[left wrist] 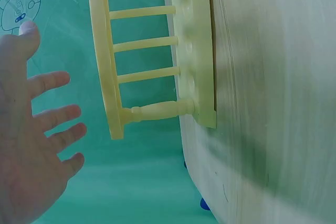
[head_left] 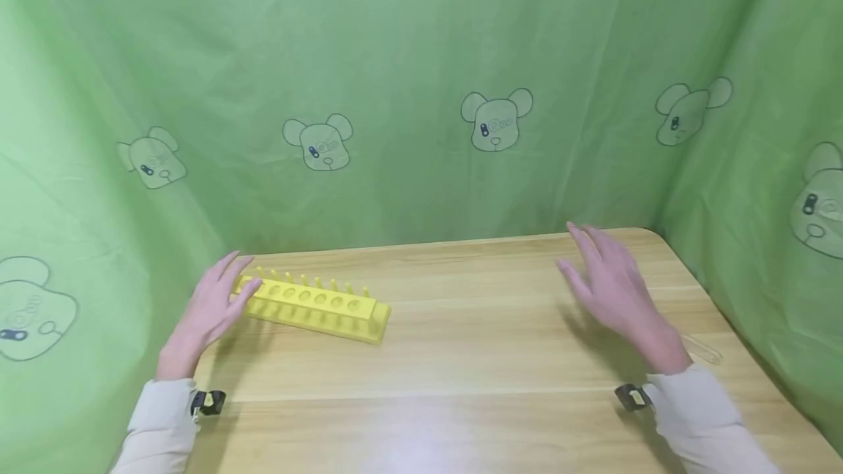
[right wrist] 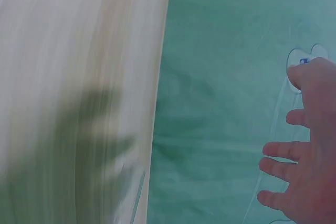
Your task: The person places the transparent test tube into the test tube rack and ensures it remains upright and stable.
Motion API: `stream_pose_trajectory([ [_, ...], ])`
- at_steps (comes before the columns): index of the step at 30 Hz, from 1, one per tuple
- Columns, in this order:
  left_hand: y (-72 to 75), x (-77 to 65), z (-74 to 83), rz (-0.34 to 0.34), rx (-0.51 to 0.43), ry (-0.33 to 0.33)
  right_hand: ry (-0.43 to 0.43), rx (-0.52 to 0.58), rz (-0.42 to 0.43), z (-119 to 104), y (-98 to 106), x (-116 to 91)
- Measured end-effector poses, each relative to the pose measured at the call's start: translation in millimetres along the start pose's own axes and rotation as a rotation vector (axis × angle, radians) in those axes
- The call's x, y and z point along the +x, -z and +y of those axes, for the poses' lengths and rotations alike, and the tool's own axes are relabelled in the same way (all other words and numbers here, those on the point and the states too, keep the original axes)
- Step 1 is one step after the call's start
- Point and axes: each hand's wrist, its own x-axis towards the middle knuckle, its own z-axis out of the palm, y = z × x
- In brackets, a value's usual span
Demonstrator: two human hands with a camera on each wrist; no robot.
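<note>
A yellow test tube rack (head_left: 316, 298) with a row of round holes and a row of upright pegs stands on the left of the table. My left hand (head_left: 214, 302) hovers at its left end, and in the left wrist view its spread fingers (left wrist: 58, 116) are apart from the rack. On the right, my right hand (head_left: 612, 284) is held above the table with fingers extended and nothing in it. Partly hidden behind the right wrist lies a clear tube (head_left: 706, 350) with a rounded end, probably a test tube.
The wooden table (head_left: 428, 364) has a rounded far right corner. Green curtains (head_left: 408, 189) with bear-head prints hang behind it and on both sides, close to its edges.
</note>
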Motion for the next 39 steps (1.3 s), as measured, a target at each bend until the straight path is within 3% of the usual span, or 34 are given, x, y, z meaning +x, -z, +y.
stream_pose_trajectory([
  [16, 3.2, -0.8, 6.1, -0.022, -0.010, 0.026, 0.013, 0.138, 0.020, -47, -9, 0],
  [27, -5.6, -0.9, 7.7, 0.064, -0.051, -0.070, 0.002, 0.233, -0.009, -76, -22, 2],
  [39, -14.5, -2.3, 1.5, 0.051, -0.028, -0.050, 0.028, 0.273, -0.029, -100, -35, 7],
])
